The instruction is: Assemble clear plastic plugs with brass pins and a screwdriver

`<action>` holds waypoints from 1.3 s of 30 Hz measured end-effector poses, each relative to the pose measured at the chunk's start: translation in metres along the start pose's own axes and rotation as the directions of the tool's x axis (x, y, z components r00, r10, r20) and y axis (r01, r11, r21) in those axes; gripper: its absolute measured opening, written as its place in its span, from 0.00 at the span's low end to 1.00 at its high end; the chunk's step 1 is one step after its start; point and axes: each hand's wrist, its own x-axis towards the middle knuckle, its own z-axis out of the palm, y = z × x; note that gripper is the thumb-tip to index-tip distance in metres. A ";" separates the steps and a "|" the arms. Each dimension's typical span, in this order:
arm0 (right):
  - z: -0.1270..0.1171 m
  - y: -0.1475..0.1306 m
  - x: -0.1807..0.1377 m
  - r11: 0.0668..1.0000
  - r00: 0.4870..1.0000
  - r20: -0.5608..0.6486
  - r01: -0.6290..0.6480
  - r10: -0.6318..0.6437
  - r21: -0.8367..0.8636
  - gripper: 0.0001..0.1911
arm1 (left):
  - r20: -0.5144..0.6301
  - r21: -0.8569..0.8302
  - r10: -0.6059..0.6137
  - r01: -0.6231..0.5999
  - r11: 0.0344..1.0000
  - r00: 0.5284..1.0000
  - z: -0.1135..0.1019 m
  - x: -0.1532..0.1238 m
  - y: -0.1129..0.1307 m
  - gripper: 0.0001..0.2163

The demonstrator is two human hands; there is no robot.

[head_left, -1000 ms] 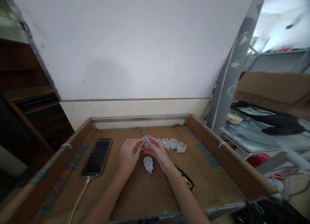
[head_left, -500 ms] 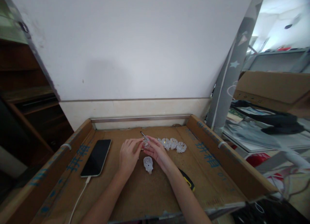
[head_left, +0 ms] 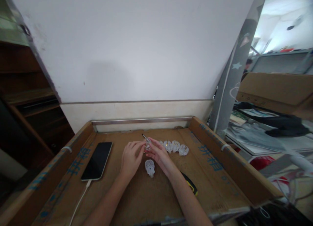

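My left hand and my right hand meet over the middle of a cardboard tray. Between their fingertips they pinch a small clear plastic part with a thin dark rod sticking out of it toward the back left. A white plastic plug cover lies flat on the tray just below the hands. A row of similar clear plastic parts sits to the right of my right hand.
A black phone lies on the tray's left side with a white cable running toward me. A black and yellow screwdriver handle lies by my right forearm. A white wall stands behind; cluttered shelves and a box are at the right.
The hands stay together on the small part and barely shift. The view has tipped slightly, so everything sits a little lower in the picture.
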 end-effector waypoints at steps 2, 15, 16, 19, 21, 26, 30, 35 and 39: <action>-0.001 0.000 0.000 1.000 1.000 -0.011 0.009 -0.009 0.001 0.27 | 0.008 -0.002 0.005 -0.005 1.000 1.000 0.000 0.001 0.000 0.11; -0.008 0.003 0.009 0.997 0.991 -0.111 0.080 -0.079 0.005 0.30 | 0.240 0.363 -0.084 -0.009 0.932 0.967 0.007 -0.008 -0.011 0.05; -0.008 0.003 0.008 0.997 0.991 -0.105 0.079 -0.077 0.006 0.30 | 0.252 0.368 -0.089 -0.011 0.930 0.964 0.007 -0.008 -0.010 0.04; -0.006 0.003 0.007 0.997 0.993 -0.087 0.075 -0.074 0.002 0.28 | 0.233 0.339 -0.122 0.037 0.940 0.965 0.004 -0.006 -0.008 0.04; -0.005 0.003 0.006 0.997 0.994 -0.079 0.073 -0.074 -0.009 0.26 | 0.151 0.264 -0.149 0.105 0.959 0.977 0.002 -0.003 -0.008 0.05; -0.006 0.006 0.005 0.997 0.996 -0.065 0.064 -0.066 -0.036 0.25 | -0.031 0.066 -0.175 0.177 0.982 0.984 -0.002 0.001 -0.007 0.09; -0.007 0.009 0.006 0.997 0.998 -0.037 0.049 -0.052 -0.064 0.26 | -0.062 0.014 -0.093 0.095 0.995 0.994 -0.002 0.000 -0.004 0.09; -0.006 0.012 0.008 0.995 0.999 0.000 0.041 -0.041 -0.087 0.26 | -0.059 -0.006 -0.023 0.023 1.000 0.998 0.002 -0.003 -0.001 0.07; -0.004 0.012 0.007 0.995 0.999 0.017 0.035 -0.033 -0.089 0.24 | -0.020 -0.007 -0.004 0.004 1.000 1.000 0.003 -0.002 0.000 0.06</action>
